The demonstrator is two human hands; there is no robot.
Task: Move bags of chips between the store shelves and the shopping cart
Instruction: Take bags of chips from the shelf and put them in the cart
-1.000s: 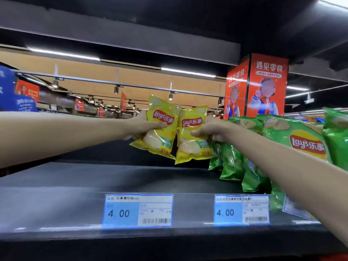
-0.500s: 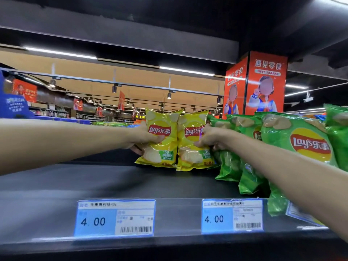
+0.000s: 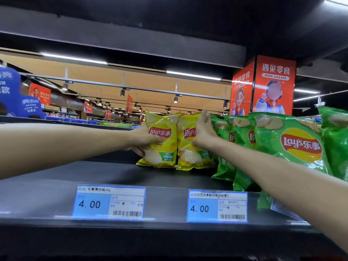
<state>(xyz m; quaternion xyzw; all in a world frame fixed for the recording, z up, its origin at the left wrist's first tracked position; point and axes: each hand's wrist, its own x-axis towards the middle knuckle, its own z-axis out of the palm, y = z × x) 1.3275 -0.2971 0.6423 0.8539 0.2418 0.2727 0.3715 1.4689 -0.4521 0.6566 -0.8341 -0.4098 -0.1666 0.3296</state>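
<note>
Yellow foil chip bags [image 3: 162, 140], light, crushable, slippery: your left hand [image 3: 140, 141] grips one's side edge, your right hand [image 3: 204, 132] rests straight-fingered on the other [image 3: 188, 146].

- Shelf [image 3: 94, 176]: two chip bags stand upright side by side toward the back, touching.
- Left bag [image 3: 162, 142]: left hand [image 3: 143, 140] on its left edge.
- Right bag [image 3: 190, 146]: right hand [image 3: 204, 132] against its right side.
- Row of bags [image 3: 288, 146] just right of the pair, running forward.
- Two price tags [image 3: 109, 202] on the front lip below.
</note>
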